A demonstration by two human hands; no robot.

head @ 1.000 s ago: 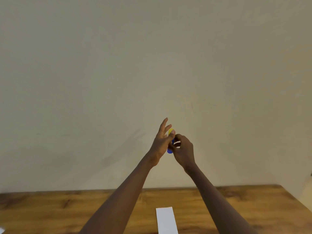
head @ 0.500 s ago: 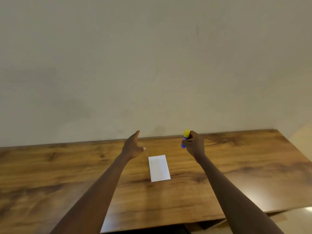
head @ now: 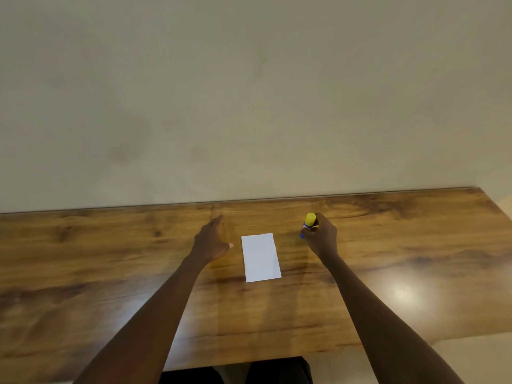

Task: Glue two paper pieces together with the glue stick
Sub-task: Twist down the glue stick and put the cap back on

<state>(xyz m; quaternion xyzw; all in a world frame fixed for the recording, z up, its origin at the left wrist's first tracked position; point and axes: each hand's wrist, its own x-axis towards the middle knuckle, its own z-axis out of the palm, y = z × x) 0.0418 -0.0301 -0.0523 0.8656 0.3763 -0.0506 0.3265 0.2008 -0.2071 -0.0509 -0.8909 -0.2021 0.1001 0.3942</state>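
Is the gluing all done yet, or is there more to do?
Maybe nearly. Only one white paper shows, flat on the table, so the pieces may already be stacked and stuck; I cannot tell. In hand: the right hand grips the glue stick with its yellow cap on. The left hand is open beside the paper, not touching it. Left: probably just setting the stick down.

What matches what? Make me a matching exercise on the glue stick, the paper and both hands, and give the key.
Column one:
1. glue stick
2. paper
3. left hand
4. right hand

Column two:
A. white, flat on the table
B. open, left of the paper
C. yellow cap, blue body
D. holds the glue stick

Pairs: 1-C, 2-A, 3-B, 4-D
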